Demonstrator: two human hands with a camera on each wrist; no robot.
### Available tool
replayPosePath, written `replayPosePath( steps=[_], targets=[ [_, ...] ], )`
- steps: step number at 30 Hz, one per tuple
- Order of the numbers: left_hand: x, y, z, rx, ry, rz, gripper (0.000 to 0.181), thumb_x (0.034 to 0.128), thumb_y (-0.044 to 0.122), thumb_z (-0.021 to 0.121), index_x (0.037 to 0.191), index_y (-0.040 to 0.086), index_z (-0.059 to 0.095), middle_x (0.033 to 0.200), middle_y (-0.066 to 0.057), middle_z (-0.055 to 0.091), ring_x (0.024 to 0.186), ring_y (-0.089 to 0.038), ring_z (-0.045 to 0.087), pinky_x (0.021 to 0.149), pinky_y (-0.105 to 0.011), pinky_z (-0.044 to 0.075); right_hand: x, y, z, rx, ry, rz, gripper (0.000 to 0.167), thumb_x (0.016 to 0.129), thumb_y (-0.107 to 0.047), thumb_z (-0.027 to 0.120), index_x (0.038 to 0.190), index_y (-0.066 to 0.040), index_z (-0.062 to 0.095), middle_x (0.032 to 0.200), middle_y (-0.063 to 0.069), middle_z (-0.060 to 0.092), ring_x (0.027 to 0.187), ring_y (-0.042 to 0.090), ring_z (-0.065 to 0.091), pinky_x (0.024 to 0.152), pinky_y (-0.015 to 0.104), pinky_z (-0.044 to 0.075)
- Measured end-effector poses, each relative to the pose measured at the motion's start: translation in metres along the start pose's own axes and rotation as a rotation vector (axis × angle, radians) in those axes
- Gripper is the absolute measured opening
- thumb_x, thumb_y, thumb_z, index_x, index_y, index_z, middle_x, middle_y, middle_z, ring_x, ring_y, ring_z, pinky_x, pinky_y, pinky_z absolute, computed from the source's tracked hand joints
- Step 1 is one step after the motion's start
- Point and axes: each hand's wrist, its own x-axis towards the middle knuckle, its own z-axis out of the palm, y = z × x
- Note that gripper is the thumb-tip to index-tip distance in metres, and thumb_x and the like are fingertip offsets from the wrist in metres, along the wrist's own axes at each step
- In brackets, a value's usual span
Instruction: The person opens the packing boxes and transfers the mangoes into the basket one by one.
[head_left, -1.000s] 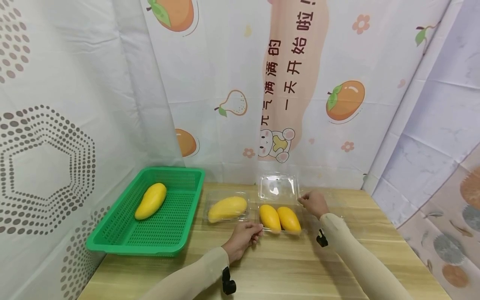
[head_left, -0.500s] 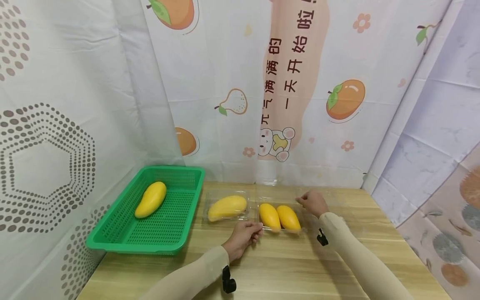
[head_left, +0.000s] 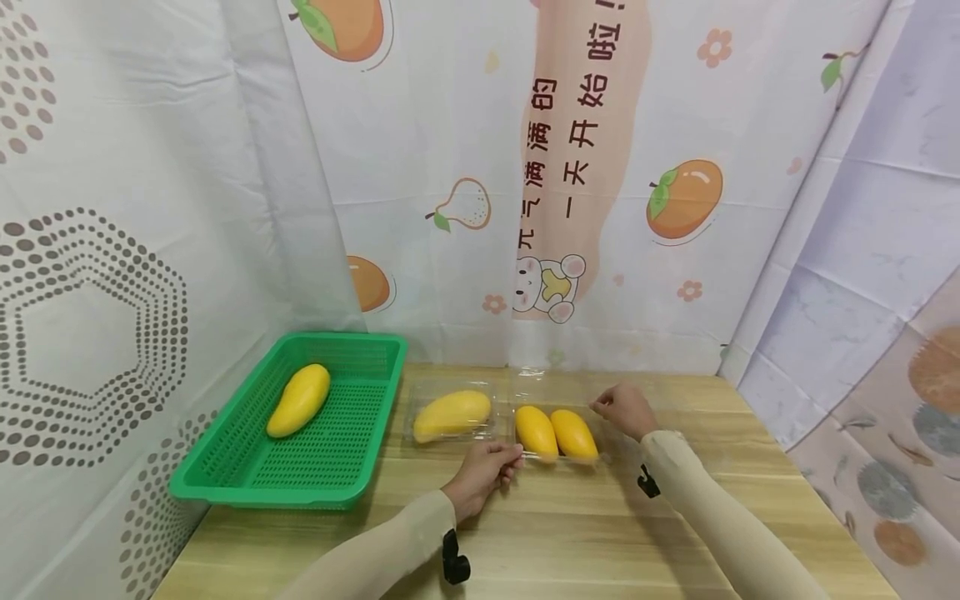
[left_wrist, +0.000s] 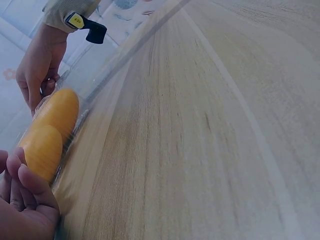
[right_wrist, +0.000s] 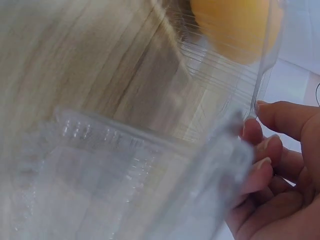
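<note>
Two yellow mangoes (head_left: 536, 432) lie side by side in a clear plastic clamshell box (right_wrist: 220, 62) at the middle of the table. My left hand (head_left: 480, 477) pinches the box's front left corner between thumb and fingers. On the opposite side, my right hand (head_left: 627, 410) pinches its rear right edge; in the right wrist view the thumb and fingertips meet at the rim. The transparent lid (head_left: 536, 385) stands behind the fruit, its exact tilt hard to make out. The left wrist view also shows both mangoes (left_wrist: 59, 112) between the hands.
Just left stands another clear box holding one larger mango (head_left: 452, 416). Further left, a green basket (head_left: 365, 475) holds one mango (head_left: 299, 401). Another clear plastic box (right_wrist: 90, 185) lies at the right, close to my right wrist. A printed curtain (head_left: 450, 292) borders the wooden table's back.
The box's lid, upright and glossy at the back a second ago, has changed angle and lost its bright reflection. My right hand has shifted slightly left; my left hand has stayed at the front corner.
</note>
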Motion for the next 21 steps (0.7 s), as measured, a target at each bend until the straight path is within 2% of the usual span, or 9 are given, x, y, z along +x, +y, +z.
replayPosePath(
  steps=[7, 14, 21],
  targets=[
    [0.0, 0.001, -0.001, -0.001, 0.005, -0.002, 0.02, 0.0985, 0.016, 0.071, 0.101, -0.003, 0.073, 0.084, -0.007, 0.07, 0.066, -0.009, 0.053, 0.058, -0.019, 0.046, -0.009, -0.004, -0.002, -0.052, 0.008, -0.033, 0.021, 0.096, -0.015, 0.073, 0.094, 0.004, 0.079, 0.086, 0.012, 0.075, 0.064, 0.014, 0.063, 0.06, 0.036, 0.055],
    [-0.002, 0.001, 0.001, -0.003, 0.005, 0.002, 0.023, 0.0989, 0.017, 0.07, 0.103, -0.005, 0.071, 0.084, -0.006, 0.069, 0.066, -0.009, 0.052, 0.058, -0.019, 0.045, -0.023, -0.008, -0.004, -0.105, 0.006, -0.04, 0.018, 0.094, -0.013, 0.073, 0.09, 0.003, 0.08, 0.087, 0.014, 0.076, 0.071, 0.022, 0.068, 0.067, 0.042, 0.058],
    [-0.002, 0.001, 0.0, 0.0, 0.008, -0.009, 0.021, 0.0989, 0.018, 0.071, 0.1, -0.003, 0.072, 0.086, -0.009, 0.071, 0.066, -0.01, 0.053, 0.058, -0.019, 0.046, -0.041, -0.011, -0.005, -0.102, -0.023, -0.045, 0.015, 0.095, -0.012, 0.071, 0.093, 0.001, 0.079, 0.087, 0.011, 0.076, 0.07, 0.019, 0.069, 0.066, 0.041, 0.058]
  ],
)
